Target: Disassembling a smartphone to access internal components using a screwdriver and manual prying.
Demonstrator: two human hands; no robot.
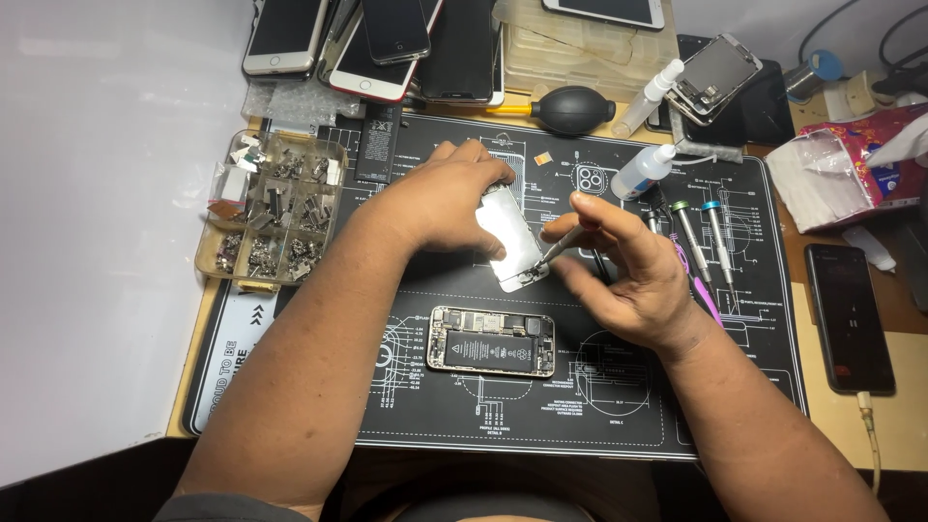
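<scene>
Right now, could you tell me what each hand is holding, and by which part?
The left hand grips the detached phone screen panel by its upper end; the right hand pinches a thin metal tool by its handle.

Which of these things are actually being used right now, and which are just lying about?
In use: left hand holding the screen panel; right hand working a thin tool on it; opened phone body on the black mat.

Lying about: parts tray, phone stack, air blower, spare screwdrivers.
</scene>
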